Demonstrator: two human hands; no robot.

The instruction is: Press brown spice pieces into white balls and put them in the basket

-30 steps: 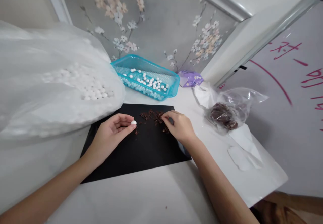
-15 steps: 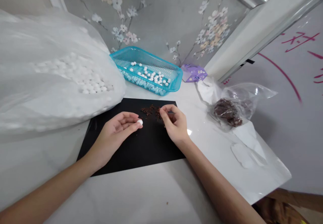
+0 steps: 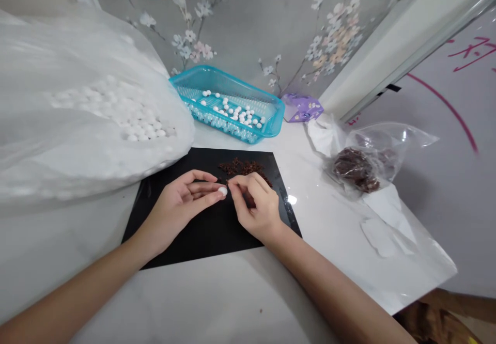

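Observation:
My left hand (image 3: 174,207) pinches a small white ball (image 3: 222,191) between thumb and fingertips above a black sheet (image 3: 194,240). Close against it, my right hand (image 3: 258,207) has thumb and forefinger pressed together; a tiny dark brown bit (image 3: 227,182) shows at their tips, right beside the ball. Behind the right hand, loose brown bits (image 3: 235,166) lie scattered on the far part of the sheet, partly hidden by the fingers.
A large translucent bag (image 3: 96,163) of white balls fills the left side. Behind the sheet stands a blue plastic basket (image 3: 277,119) with several white balls in it. A purple packet (image 3: 304,107), white paper (image 3: 322,136) and a clear bag of brown material (image 3: 356,171) lie to the right.
My right hand has moved left from the brown bits to the ball, its fingertips now almost touching it. The left hand keeps its pinch on the ball. The view has shifted slightly.

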